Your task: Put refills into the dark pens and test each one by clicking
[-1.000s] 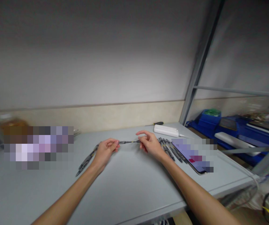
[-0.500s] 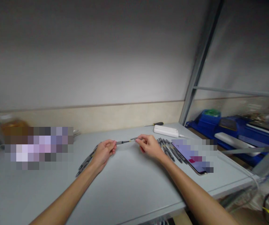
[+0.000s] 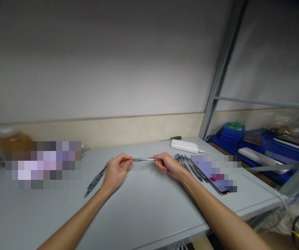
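Note:
Both hands hold one thin grey pen (image 3: pixel 143 159) level above the grey table (image 3: pixel 144 208). My left hand (image 3: pixel 116 170) pinches its left end with the fingers curled closed. My right hand (image 3: pixel 168 165) is closed round its right end. A row of dark pens (image 3: pixel 96 180) lies on the table just left of my left hand. Another bunch of dark pens (image 3: pixel 188 165) lies right of my right hand.
A phone (image 3: pixel 213 175) lies beside the right-hand pens. A white oblong device (image 3: pixel 185 146) and a screwdriver (image 3: pixel 174 138) sit by the back wall. A metal shelf post (image 3: pixel 221 71) rises at the right, with blue bins (image 3: pixel 234 129) beyond it.
My right hand's fingers, partly lifted before, have closed round the pen's right end. Both hands have sunk slightly and the pen lies more level.

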### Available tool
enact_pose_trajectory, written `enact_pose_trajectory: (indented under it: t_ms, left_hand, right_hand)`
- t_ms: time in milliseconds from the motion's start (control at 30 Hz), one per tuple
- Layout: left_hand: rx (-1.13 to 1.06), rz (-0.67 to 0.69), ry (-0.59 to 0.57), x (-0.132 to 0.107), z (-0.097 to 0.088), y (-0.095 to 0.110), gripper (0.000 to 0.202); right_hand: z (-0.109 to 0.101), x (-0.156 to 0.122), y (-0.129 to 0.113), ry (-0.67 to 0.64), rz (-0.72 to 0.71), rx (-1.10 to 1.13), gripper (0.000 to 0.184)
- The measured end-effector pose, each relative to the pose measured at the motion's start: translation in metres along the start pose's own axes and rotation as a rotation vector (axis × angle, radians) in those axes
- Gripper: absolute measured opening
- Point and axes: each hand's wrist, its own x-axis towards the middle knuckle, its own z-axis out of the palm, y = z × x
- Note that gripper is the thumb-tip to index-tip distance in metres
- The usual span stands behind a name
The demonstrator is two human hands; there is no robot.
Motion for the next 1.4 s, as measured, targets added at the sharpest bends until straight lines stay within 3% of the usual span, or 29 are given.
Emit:
enact_pose_trajectory:
  t_ms: [100,167,333,533,633,700,967,1167,1400]
  left_hand:
    - [0.109,0.13,0.037,-0.002,-0.001,0.006,0.014]
    - [0.075,0.129,0.027,-0.002,0.0,0.007,0.015]
    - [-0.177,-0.08,-0.14,0.002,0.004,0.004,0.024]
    - [-0.428,-0.408,-0.531,0.004,0.004,-0.005,0.036]
    - [-0.463,-0.457,-0.633,0.003,0.003,-0.006,0.039]
    - [-0.412,-0.407,-0.611,0.002,0.003,-0.005,0.038]
    - [0.205,0.061,-0.278,-0.003,0.004,0.002,0.03]
    - [0.521,0.344,-0.191,-0.007,0.005,0.002,0.021]
    - [0.755,0.501,-0.175,-0.01,0.005,0.006,0.024]
  right_hand:
    - [-0.003,0.002,0.002,-0.049,0.1,0.09,0.031]
    - [-0.004,0.003,0.002,0.016,0.057,0.074,0.031]
    - [-0.002,0.003,-0.004,0.12,-0.11,-0.13,0.036]
    - [0.003,0.001,-0.007,0.155,-0.297,-0.424,0.035]
    - [0.003,0.001,-0.006,0.168,-0.326,-0.449,0.035]
    - [0.003,0.002,-0.006,0.17,-0.329,-0.46,0.035]
    - [0.003,0.001,0.0,0.184,-0.266,-0.427,0.04]
    - [0.006,0.001,0.002,0.12,-0.133,-0.125,0.036]
    - [0.003,0.001,0.004,0.038,0.042,0.132,0.031]
